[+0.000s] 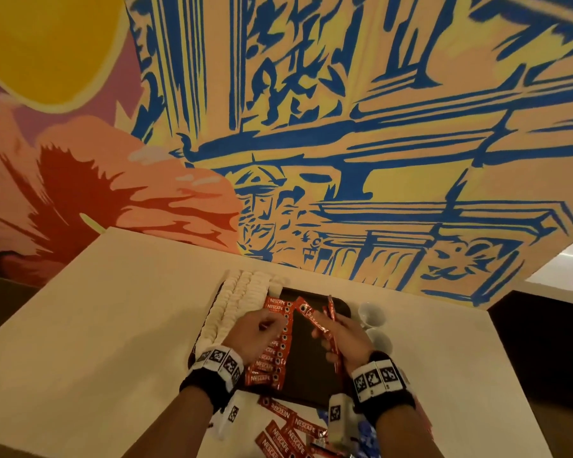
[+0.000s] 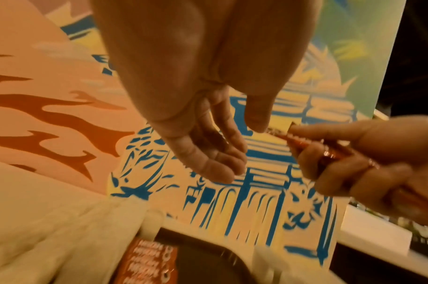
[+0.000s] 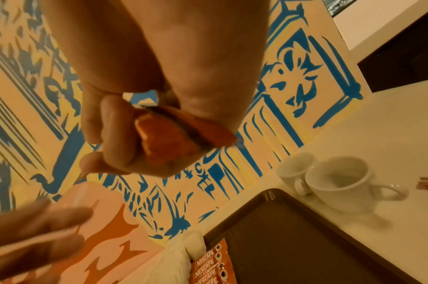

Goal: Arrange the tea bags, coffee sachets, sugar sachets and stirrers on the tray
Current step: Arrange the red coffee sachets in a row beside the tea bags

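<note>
The dark tray (image 1: 315,388) has a column of red coffee sachets (image 1: 272,355) lined up along its left side, with rows of white sachets (image 1: 242,292) just beyond them at the tray's left edge. Right hand (image 1: 348,335) over the tray, fingers curled round a small bunch of red sachets (image 1: 321,322). Left hand (image 1: 255,332) over the column, fingers relaxed and spread, holding nothing. The right wrist view catches two white cups (image 3: 334,180) just off the tray's right rim, handles and all. More loose sachets (image 1: 288,428) lie on the table below the tray.

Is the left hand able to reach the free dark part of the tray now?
Probably yes: the left hand holds nothing and hovers beside the bare tray; nothing blocks it.
</note>
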`<state>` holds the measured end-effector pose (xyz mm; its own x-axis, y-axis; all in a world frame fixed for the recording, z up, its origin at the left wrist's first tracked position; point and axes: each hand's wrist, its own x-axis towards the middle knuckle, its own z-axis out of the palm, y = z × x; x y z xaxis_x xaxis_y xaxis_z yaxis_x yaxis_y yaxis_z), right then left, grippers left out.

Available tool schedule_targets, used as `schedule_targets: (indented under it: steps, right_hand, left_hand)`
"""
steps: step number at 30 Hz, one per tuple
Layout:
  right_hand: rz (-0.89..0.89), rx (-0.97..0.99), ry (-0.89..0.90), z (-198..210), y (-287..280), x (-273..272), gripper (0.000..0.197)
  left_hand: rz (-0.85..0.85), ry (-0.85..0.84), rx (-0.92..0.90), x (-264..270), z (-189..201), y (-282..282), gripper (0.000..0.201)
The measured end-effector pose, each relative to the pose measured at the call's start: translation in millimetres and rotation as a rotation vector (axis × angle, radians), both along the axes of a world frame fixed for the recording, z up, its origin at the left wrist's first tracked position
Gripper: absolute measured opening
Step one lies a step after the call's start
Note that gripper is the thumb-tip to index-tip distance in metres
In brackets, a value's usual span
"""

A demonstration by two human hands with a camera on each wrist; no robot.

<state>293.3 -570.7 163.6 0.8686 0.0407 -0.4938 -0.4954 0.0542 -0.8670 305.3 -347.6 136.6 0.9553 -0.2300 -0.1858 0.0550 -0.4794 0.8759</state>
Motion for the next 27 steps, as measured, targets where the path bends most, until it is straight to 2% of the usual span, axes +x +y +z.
schedule_targets:
  steps: [3,6,9,13,16,21,27]
  right_hand:
    - [0.071,0.003,-0.036,12.4,1.4,-3.2,0.038]
    - [0.101,0.027,-0.080,20.3,5.0,-9.5,0.039]
    - [0.216,0.006,-0.084,22.1,8.9,-18.8,0.035]
    - [0.300,0.003,-0.094,24.3,14.0,-28.6,0.029]
    - [0.233,0.037,-0.140,28.8,14.5,-32.1,0.025]
    - [0.155,0.076,-0.200,30.0,10.2,-33.7,0.025]
    - [0.064,0.102,-0.175,31.3,12.9,-34.2,0.028]
  left_hand:
    - [0.040,0.011,-0.177,-5.9,26.2,-8.5,0.019]
    - [0.107,0.016,-0.288,-9.9,43.3,-14.0,0.022]
    - [0.178,0.011,-0.356,-15.7,54.6,-15.0,0.019]
    - [0.149,-0.031,-0.324,-24.8,66.0,-20.0,0.013]
    - [0.147,-0.076,-0.284,-32.8,71.0,-21.6,0.014]
    - [0.054,0.036,-0.264,-47.1,68.6,-20.5,0.027]
    - [0.051,0.001,-0.224,-53.3,73.6,-15.7,0.017]
